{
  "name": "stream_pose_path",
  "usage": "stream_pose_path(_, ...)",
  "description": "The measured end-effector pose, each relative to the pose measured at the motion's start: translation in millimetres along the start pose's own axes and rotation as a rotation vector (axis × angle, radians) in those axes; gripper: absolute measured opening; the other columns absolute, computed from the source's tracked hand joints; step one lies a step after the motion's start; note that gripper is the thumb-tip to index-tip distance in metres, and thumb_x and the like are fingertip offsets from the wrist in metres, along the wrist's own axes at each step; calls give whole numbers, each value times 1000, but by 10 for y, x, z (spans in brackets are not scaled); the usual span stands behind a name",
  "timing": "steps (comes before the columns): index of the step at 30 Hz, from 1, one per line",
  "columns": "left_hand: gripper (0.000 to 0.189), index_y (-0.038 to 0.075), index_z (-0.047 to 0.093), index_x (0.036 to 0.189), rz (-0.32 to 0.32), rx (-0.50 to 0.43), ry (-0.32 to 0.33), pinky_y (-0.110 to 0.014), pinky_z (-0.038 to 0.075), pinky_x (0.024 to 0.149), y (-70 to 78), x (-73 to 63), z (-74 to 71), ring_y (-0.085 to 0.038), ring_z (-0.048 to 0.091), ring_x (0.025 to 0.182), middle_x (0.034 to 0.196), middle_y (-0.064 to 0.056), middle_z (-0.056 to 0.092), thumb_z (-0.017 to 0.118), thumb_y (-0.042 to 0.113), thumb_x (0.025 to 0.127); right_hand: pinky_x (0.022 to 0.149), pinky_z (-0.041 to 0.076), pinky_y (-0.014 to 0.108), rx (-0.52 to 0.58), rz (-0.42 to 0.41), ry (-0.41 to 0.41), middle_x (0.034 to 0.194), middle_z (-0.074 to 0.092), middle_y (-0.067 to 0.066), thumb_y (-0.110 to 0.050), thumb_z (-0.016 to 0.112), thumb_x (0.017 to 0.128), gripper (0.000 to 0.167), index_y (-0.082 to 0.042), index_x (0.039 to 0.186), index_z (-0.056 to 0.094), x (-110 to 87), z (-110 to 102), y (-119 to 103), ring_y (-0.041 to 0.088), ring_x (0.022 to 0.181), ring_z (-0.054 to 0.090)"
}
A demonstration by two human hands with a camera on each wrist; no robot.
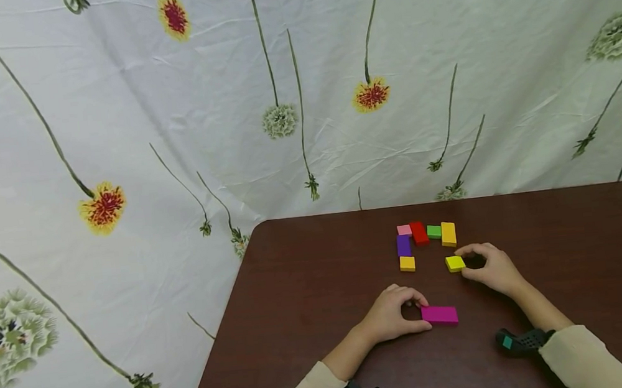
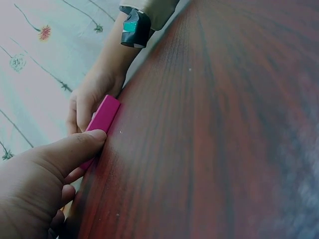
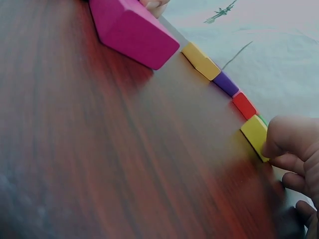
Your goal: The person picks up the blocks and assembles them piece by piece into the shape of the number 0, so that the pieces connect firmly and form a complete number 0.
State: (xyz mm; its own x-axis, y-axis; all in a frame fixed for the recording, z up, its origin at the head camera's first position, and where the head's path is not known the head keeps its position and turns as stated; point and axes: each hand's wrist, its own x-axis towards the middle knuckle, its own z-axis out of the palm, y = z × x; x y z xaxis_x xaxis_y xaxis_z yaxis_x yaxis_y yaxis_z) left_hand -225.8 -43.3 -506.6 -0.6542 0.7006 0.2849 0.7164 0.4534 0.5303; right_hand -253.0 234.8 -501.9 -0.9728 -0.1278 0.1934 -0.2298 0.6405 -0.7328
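Note:
My left hand [image 1: 391, 317] holds a magenta rectangular block [image 1: 439, 315] at its left end, between thumb and fingers. In the left wrist view the thumb lies along the near side of the magenta block [image 2: 105, 115]. Farther back and to the right, my right hand [image 1: 492, 269] pinches a small yellow block [image 1: 455, 264] from its right side. The right wrist view shows that yellow block [image 3: 255, 135] at the fingertips, low at the tabletop. Just beyond it stands a longer orange-yellow block [image 1: 448, 234], apart from the yellow one.
Small blocks form an angled row near the back of the dark wooden table [image 1: 318, 268]: green [image 1: 434, 232], red [image 1: 419, 233], pink [image 1: 404, 230], purple [image 1: 403, 245] and a short orange-yellow one [image 1: 407, 264]. Behind hangs a flower-printed cloth [image 1: 212, 103].

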Motion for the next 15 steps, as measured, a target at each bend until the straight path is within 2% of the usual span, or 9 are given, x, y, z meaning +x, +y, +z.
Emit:
stream_pose_path(7,30,17,68,101,4,-8,6,-13,36,81,17,-5,-6,1,48,88,96,10,65,83,29,78,79,42,44,7,-19,0,103,58,11,-16,78,81,31,-4,109,69,-61,-29,-13,26,93,51)
stream_pose_path(15,31,17,68,101,0,-12,5,-13,36,81,20,-12,-18,1,48,87,96,10,66,84,29,78,75,43,42,26,-50,21,101,58,9,-17,78,81,29,-7,107,69,-241,-43,-138,24,91,51)
